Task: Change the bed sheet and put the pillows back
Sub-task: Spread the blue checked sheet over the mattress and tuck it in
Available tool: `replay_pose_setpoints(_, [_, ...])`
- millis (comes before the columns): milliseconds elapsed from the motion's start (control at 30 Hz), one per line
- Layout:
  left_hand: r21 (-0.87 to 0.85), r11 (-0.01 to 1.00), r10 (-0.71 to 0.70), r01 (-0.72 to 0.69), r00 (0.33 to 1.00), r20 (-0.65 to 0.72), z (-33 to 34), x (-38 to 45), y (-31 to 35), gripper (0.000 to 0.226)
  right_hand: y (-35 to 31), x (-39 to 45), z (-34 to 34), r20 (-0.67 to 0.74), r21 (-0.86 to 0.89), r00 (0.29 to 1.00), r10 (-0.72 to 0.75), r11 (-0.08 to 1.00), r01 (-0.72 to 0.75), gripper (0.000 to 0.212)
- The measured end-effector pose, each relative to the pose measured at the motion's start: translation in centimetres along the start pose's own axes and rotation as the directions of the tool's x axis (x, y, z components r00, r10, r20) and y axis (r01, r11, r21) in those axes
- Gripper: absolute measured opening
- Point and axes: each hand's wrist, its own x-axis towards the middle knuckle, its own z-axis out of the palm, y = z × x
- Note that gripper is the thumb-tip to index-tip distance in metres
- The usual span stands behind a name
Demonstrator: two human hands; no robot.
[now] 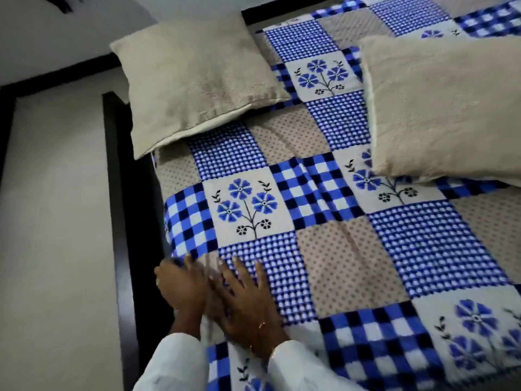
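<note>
at the bed's near edge, left hand (180, 286) and right hand (245, 300) lie flat, fingers spread, on the patchwork bed sheet (338, 249); two beige pillows (197, 77) rest beyond.

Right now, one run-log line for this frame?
phase: smoothing | left hand: flat at edge of blue patchwork bed sheet | right hand: flat on sheet | two beige pillows: on bed

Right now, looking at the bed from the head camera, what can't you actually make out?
- Left hand: blurred, at the sheet's edge; whether its grip pinches fabric is unclear.
- Right pillow: cut off by the right frame edge.
- Bed sheet: its far and right sides run out of frame; parts lie hidden under both pillows.
- Left pillow: covers the sheet's corner, so its tuck is unseen.
- Right hand: flat on the sheet, palm hidden.
</note>
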Motion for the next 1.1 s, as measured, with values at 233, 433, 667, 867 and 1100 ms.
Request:
replay_pose_setpoints(233, [-0.148,0.988,-0.019,0.04,0.989,0.144,-0.1,3.7,-0.7,0.034,-2.6,5.8,-0.8,-0.36,0.189,0.889,0.283,0.955,-0.227,0.027])
replay_pose_setpoints(433, [-0.164,0.982,0.12,-0.095,0.981,0.15,0.9,8.3,2.3,0.043,-2.7,14.1,-0.9,-0.261,0.088,0.823,0.504,0.861,-0.5,0.042])
replay_pose_setpoints(667, [-0.087,0.981,0.181,-0.172,0.978,0.105,1.4,10.2,1.4,0.027,-5.1,15.6,1.2,-0.234,-0.076,0.888,0.396,0.903,-0.423,0.031])
replay_pose_setpoints(867, [-0.169,0.985,0.062,-0.024,0.973,0.223,1.9,12.0,0.3,0.031,-5.7,15.9,1.5,-0.268,-0.035,0.925,0.271,0.956,-0.291,0.009])
replay_pose_setpoints(1100, [-0.249,0.968,0.069,0.037,0.913,0.402,2.0,8.7,0.1,0.059,-4.2,13.1,2.0,-0.236,-0.03,0.944,0.233,0.969,-0.246,0.047])
